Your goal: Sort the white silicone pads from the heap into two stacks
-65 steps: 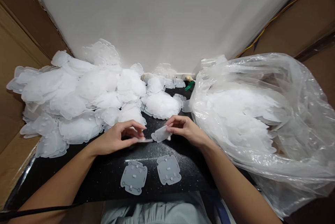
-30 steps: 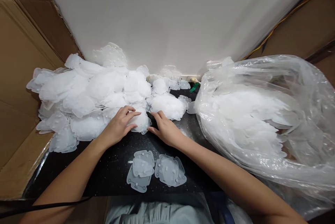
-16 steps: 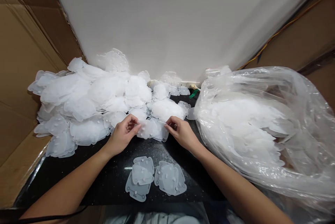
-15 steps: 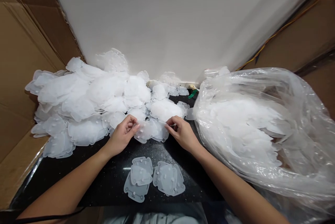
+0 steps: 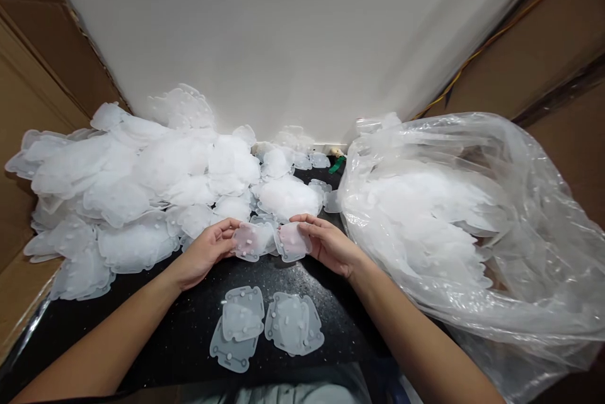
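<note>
My left hand (image 5: 208,253) is closed on a translucent plastic sheet (image 5: 250,242), a thin square piece with notched edges and small raised dots. Another such piece, the right-hand plastic sheet (image 5: 290,242), is pinched in my right hand (image 5: 331,245). Through both pieces, the fingers behind show pinkish. The two sheets are held side by side, over the near edge of a small pile (image 5: 288,197) of the same pieces. Closer to me on the black tabletop lie two overlapping groups of sheets, the left group (image 5: 236,344) and the right group (image 5: 293,325).
A large heap of sheets (image 5: 118,171) covers the left of the table. At right, a clear plastic bag (image 5: 534,158) lies open with many sheets inside. Cardboard (image 5: 38,70) flanks the white wall (image 5: 283,32). A green strip (image 5: 337,164) sits near the wall.
Each hand now holds a sheet turned more face-on to me and lifted apart from the pile. The view has shifted slightly to the right. The two near groups look unchanged.
</note>
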Available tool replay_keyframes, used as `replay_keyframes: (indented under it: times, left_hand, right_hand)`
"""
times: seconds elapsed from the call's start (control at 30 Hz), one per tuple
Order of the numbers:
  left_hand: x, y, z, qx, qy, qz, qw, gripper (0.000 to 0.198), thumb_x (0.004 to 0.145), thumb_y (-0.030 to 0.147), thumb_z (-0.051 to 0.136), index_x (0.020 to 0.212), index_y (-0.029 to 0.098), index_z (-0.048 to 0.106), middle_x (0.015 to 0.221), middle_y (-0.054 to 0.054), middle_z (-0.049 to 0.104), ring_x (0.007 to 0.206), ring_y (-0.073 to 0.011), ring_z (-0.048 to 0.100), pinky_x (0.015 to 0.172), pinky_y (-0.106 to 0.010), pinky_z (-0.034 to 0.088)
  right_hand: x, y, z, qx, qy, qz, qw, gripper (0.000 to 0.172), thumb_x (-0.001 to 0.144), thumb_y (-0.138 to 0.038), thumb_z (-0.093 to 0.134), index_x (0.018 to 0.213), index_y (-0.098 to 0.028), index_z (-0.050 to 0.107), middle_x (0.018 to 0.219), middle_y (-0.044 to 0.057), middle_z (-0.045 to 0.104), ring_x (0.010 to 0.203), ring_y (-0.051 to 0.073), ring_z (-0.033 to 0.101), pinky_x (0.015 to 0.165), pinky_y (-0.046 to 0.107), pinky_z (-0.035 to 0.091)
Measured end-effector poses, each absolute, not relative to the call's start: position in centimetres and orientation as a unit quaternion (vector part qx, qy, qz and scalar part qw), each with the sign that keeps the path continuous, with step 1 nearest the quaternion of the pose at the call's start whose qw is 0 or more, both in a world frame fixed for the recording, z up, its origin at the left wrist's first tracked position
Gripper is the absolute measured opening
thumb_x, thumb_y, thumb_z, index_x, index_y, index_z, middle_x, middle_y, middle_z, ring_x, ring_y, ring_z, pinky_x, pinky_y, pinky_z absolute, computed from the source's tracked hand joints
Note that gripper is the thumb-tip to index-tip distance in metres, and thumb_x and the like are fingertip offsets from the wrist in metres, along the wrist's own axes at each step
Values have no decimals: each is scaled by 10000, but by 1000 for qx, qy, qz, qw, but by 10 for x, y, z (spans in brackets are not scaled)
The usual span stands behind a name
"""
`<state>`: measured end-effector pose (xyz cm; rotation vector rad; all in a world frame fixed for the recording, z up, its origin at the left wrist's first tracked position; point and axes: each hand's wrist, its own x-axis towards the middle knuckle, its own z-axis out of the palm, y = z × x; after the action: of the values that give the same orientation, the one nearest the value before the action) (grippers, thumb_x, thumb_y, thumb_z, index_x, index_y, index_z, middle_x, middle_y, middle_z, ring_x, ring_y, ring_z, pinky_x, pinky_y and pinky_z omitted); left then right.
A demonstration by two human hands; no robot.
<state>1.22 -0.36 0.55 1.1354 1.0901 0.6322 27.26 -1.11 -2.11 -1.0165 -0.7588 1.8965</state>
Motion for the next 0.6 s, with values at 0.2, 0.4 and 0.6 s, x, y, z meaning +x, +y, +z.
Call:
replay_keyframes:
  times: [0.2,0.4,0.6]
  left_hand:
    - [13,-3,6,512,493,270,649,335,734,313,703,1042,203,628,1013,-68,733,949,-225,687,863,-357,515]
    - [7,-3,9,701,442,294,476,155,799,246,603,664,209,670,1287,-69,602,1242,-282,518,1034,-407,422]
    - [10,-4,9,505,471,305,656,171,818,315,625,700,192,609,1118,-81,680,1046,-256,630,857,-373,533]
  right_hand:
    - [274,-10,-24,-391,-287,773,409,274,760,-323,729,969,-203,599,950,65,712,824,174,679,767,311,541]
    - [273,-8,-27,-378,-277,782,411,307,848,-493,641,964,-210,623,905,71,724,822,205,696,781,359,546]
    - [272,-7,-24,-387,-273,785,398,352,907,-548,546,948,-205,615,929,83,728,847,209,708,792,364,544]
